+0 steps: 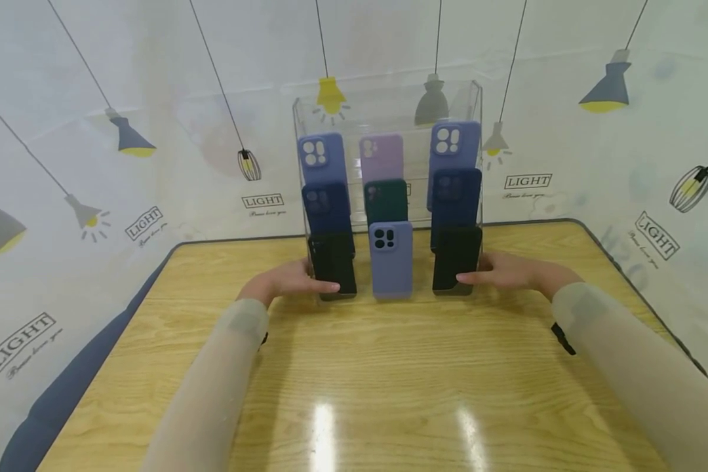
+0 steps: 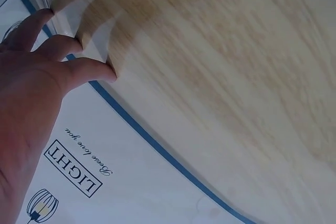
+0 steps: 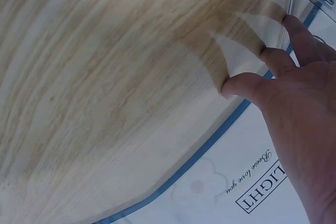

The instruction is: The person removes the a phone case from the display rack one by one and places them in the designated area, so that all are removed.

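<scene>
A clear tiered display stand [image 1: 383, 105] stands upright near the table's back edge, holding several phone cases in three columns. In its front row are a black phone case [image 1: 335, 265], a lavender-blue phone case [image 1: 392, 272] and another black phone case [image 1: 457, 259]. My left hand [image 1: 289, 278] grips the stand's lower left side, its thumb lying across the front of the left black case. On the lower right, my right hand [image 1: 510, 270] holds the stand likewise, thumb over the other black case. Both wrist views show bent fingers with tips at the tabletop beside the stand.
Behind the front row rise dark blue cases [image 1: 457, 203], a green case [image 1: 386, 200], a pink case [image 1: 381, 154] and blue cases. A wooden table [image 1: 383, 367] carries the stand. A white wall covering [image 1: 212, 78] printed with lamps lies close behind and at both sides.
</scene>
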### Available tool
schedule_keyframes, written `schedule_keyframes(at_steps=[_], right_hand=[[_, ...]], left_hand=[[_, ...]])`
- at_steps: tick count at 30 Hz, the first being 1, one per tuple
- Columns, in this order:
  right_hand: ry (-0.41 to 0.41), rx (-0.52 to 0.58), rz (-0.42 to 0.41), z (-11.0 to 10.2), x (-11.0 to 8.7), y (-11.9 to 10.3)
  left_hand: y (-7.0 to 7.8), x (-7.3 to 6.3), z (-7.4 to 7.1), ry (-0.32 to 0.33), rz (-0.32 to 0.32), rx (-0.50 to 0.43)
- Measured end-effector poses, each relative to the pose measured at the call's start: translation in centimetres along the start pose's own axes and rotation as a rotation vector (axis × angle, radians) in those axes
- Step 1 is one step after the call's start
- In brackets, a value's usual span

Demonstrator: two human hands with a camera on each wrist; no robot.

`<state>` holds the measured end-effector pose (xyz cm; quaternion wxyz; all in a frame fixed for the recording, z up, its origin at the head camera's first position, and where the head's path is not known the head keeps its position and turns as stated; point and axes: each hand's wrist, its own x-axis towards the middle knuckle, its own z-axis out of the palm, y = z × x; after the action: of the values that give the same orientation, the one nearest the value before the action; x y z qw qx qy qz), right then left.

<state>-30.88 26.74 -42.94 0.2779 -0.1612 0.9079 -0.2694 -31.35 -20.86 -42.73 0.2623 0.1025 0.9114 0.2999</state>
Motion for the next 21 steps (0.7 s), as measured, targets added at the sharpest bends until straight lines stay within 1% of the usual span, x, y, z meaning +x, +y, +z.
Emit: schedule_keyframes(at_steps=[5,9,15,21], right_hand=[[0.009,-0.003,0.016,-0.03,0.05,0.24],[0.009,0.003,0.014,0.10,0.07,0.36],[0.025,-0.002,0.015,0.16,-0.05,0.15],[0.027,0.007,0.008,0.28,0.13,0.18]], left_hand=[[-0.02,-0.08,0.21,0.008,0.008,-0.018],[-0.13,-0.16,0.49,-0.012,0.004,-0.034],[-0.34,0.16,0.67,-0.044,0.000,-0.063],[-0.22,-0.07,0.44,-0.043,0.000,-0.051]])
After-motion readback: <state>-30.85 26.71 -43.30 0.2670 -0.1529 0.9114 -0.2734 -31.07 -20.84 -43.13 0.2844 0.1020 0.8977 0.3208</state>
